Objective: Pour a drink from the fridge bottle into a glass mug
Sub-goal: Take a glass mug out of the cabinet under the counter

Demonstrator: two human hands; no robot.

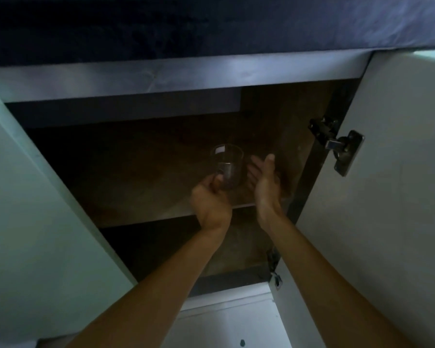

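One clear glass mug (227,167), upright, held by left hand (210,202).

The view is dim and cool-toned; the cupboard interior (148,167) sits in deep brown shadow, nearly black at its back; the pale left door (35,222) and right door (392,184) catch soft light, brightest at the frame's upper right corner; the metal hinge (342,146) shows small glints; the glass mug (227,167) is barely legible, marked by one white reflection near its rim; the left hand (211,200) and right hand (264,184) look soft; wide-angle distortion splays the door edges outward.
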